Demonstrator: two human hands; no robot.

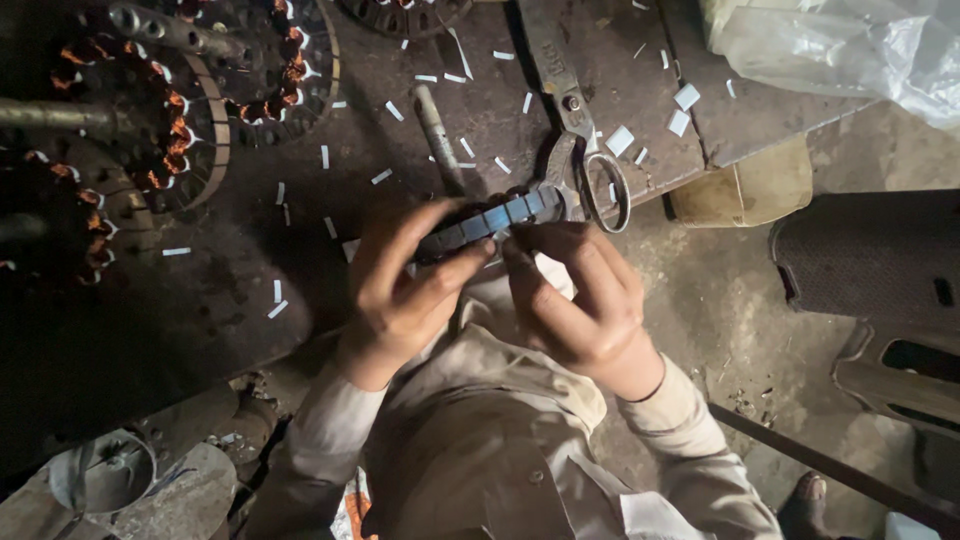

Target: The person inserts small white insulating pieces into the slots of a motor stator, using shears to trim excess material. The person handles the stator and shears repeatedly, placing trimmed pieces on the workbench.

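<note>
A dark, round slotted metal core [490,220] is held edge-on at the near edge of the counter [240,250], just in front of the person's chest. The left hand [400,290] is clamped on its left side, thumb on top; the right hand [575,295] grips its right side, fingertips pressed against the rim. Just behind it, large metal shears [585,140] lie on the counter, handle loops toward the hands. Small white paper slips [620,140] are scattered across the dark surface, leaving little bare room. At far left stand wound motor stators [180,110] with copper coils. A crumpled clear plastic bag [850,45] sits at upper right. Down on the floor at lower left is a round metal tin [100,470]; its contents cannot be made out.
</note>
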